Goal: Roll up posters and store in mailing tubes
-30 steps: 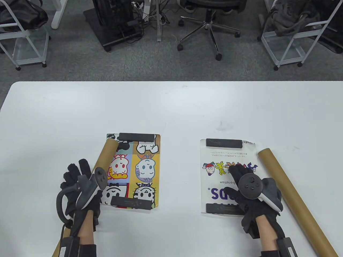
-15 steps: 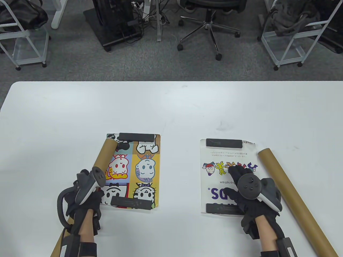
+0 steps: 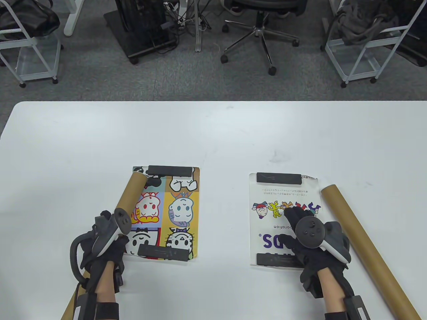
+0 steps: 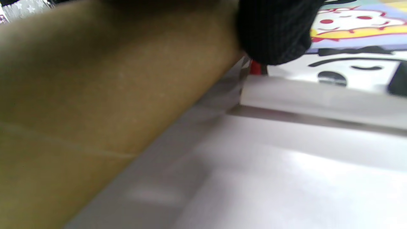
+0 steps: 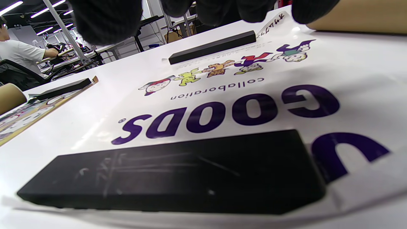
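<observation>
A brown mailing tube (image 3: 134, 189) lies slanted along the left edge of the colourful cartoon poster (image 3: 181, 206). My left hand (image 3: 104, 233) grips this tube low down; in the left wrist view a gloved fingertip (image 4: 273, 35) curls over the tube (image 4: 95, 82). My right hand (image 3: 298, 223) rests flat on the white "GOODS" poster (image 3: 268, 226) with fingers stretched out. A second brown tube (image 3: 362, 241) lies slanted right of that poster. Black bar weights (image 3: 170, 171) (image 3: 163, 252) (image 3: 278, 178) (image 5: 178, 171) hold both posters flat.
The white table (image 3: 213, 133) stretches far beyond the posters. Past its far edge stand an office chair (image 3: 260, 30), white wire carts (image 3: 363, 50) and cables on grey carpet. A seated person (image 5: 19, 54) shows at the far left of the right wrist view.
My left hand's fingers, stretched out a second ago, have curled round the left tube. The right hand and both posters have stayed put.
</observation>
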Tool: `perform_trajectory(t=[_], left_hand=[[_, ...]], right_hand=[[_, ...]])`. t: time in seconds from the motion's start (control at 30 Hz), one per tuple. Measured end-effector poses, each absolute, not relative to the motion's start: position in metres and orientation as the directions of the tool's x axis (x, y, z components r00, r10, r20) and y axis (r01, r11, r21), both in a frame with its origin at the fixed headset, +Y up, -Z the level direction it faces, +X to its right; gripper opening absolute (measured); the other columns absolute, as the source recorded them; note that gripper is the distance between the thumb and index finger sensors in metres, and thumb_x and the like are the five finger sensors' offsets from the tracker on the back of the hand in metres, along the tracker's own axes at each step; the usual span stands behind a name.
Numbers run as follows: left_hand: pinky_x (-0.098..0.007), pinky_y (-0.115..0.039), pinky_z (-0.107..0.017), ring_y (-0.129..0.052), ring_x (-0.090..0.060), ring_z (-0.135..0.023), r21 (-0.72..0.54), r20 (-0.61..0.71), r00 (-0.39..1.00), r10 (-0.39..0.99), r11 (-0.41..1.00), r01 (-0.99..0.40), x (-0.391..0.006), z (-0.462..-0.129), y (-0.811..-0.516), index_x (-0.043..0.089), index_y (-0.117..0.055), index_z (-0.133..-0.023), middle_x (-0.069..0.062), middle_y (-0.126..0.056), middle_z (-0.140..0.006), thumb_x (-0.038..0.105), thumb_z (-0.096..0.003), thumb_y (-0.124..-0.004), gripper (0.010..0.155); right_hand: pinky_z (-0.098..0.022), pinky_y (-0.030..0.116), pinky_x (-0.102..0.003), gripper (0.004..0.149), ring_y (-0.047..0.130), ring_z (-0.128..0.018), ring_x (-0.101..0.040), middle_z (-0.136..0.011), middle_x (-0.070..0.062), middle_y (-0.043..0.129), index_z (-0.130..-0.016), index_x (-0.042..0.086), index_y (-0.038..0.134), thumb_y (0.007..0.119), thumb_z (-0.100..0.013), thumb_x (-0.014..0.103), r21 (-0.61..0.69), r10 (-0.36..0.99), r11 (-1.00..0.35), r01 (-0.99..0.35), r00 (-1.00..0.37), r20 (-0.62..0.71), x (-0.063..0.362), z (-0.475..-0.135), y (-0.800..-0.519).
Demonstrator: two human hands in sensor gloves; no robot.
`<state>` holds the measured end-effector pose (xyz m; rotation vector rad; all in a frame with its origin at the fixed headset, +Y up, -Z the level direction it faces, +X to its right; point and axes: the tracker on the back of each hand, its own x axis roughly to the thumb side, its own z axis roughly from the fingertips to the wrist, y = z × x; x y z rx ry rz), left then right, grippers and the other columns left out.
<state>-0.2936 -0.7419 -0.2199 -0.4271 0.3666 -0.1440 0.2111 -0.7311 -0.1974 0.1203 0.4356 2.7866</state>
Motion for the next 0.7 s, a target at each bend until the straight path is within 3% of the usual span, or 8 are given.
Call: perform_trajectory(t=[0.7], left_hand=[[-0.061,-0.063,-0.080,-0.080,-0.038,-0.096,-0.201,-0.132,0.945,-0.300,0.941,0.271,-0.237,-0.213,-0.709,0.021,-0.027,-0.121,-0.014,-0.064,-0.115,0.046,-0.0507,-0.076,0.090]], right_hand=[[-0.069,0.043,-0.075,0.076,0.036,-0.106,-0.054,-0.122,-0.022,0.034,-0.113,0.013,0.033,0.065,-0.052,0.046,0.294,0.343,-0.899,-0.326,-0.939,0.010,0.222,-0.195,-0.728]])
